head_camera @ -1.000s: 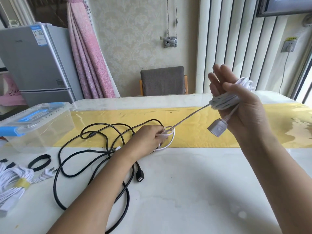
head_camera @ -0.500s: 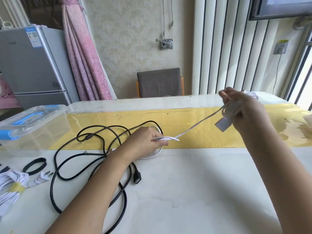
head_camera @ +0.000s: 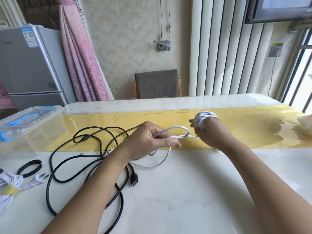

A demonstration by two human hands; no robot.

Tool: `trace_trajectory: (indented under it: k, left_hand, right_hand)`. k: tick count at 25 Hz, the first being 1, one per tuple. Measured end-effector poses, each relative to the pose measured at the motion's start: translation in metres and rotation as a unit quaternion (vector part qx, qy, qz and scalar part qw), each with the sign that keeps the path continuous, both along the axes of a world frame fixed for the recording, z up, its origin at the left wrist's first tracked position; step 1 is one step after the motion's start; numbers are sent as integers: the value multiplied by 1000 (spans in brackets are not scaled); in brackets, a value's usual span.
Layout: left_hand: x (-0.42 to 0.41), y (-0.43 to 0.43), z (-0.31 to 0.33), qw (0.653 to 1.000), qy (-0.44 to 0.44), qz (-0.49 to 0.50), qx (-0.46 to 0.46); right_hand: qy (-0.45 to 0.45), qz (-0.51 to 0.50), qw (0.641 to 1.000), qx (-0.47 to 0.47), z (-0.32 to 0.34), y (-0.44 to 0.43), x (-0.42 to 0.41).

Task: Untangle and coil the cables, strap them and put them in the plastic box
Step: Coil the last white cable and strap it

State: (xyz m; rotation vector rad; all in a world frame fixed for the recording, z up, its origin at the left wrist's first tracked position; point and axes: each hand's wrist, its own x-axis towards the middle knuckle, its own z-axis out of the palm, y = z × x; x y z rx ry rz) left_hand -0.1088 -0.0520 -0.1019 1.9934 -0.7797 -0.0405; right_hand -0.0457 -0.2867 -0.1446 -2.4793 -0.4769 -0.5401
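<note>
**Containers.** One plastic box stands at the left edge of the frame on the worktop. It is rectangular with clear walls, and its clear lid with blue clasps is on. Its contents cannot be told.

**Task items.**
- The white cable is at centre frame, over the near edge of the yellow runner. It is thin, smooth and round in section. It forms one open loop between the two hands, and a slack curve hangs to the worktop below the left hand.
- The coil, made of tight white turns of the same cable, sits on the right hand.
- The black cable lies left of centre in loose, overlapping loops. It is thicker than the white one and matt. Its rectangular socket end lies flat beside the left forearm.
- A black strap lies closed into a ring at lower left.
- A strapped white bundle with a yellow band is at the lower left edge, with its plug pointing right.

**Hands.**
- Left hand: the fingers are curled, and thumb and forefinger pinch the white cable at the base of the loop.
- Right hand: seen from the back, with the fingers curled into the coil and gripping it.

**Surfaces.** The worktop is pale, glossy and stone-like; the runner lies under a clear, reflective sheet
</note>
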Motion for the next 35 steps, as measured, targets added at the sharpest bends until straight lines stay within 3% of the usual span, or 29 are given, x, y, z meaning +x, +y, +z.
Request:
trace_trajectory:
  k: [4,7,9,11,14,17,19,21,23,24,26,28,29,30,32,33,34,35]
  left_hand:
    - [11,14,5,980,-37,109,-161]
    - [25,29,3,958,-79,193,-196]
    - [33,35,-1,950,-76,220,-207]
    - [39,40,-4,953,-62,217,-204]
    - [49,49,-10,951,-27,256,-170]
    - [54,56,-13,918,96,270,-275]
    - [53,64,-7,886,161,262,-347]
    - [52,79,2,842,190,244,-442]
    - [51,95,7,785,182,242,-541]
    - [52,100,6,758,177,253,-574]
    - [55,100,1,730,177,296,-590]
    - [61,99,-7,749,148,375,-526]
    - [63,99,-10,777,115,422,-452]
    - [64,99,-12,812,78,465,-344]
    - [61,96,-16,861,49,506,-27]
    - [61,93,-21,846,79,499,172]
    - [58,87,-22,807,104,472,340]
    - [55,80,-24,779,105,446,429]
  right_hand:
    - [164,67,984,-4,7,17,-14]
    - [303,152,932,131,24,32,-33]
    - [367,244,879,183,26,38,-38]
    - [425,360,802,215,22,42,-35]
    - [463,540,651,265,23,39,-32]
    - [461,640,498,360,35,18,-25]
    - [434,631,457,452,38,-1,-16]
    - [401,561,449,568,41,-16,-7]
    - [303,384,518,702,39,-23,-6]
    - [248,306,527,753,37,-26,-8]
    - [189,252,466,827,35,-27,-10]
    - [168,262,398,863,38,-25,-11]
    - [162,268,389,866,41,-25,-12]
    - [158,269,404,860,44,-26,-14]
    - [158,260,491,816,50,-28,-18]
    - [161,258,540,785,52,-27,-19]
    - [165,253,579,757,53,-25,-21]
    - [170,244,615,730,54,-22,-21]
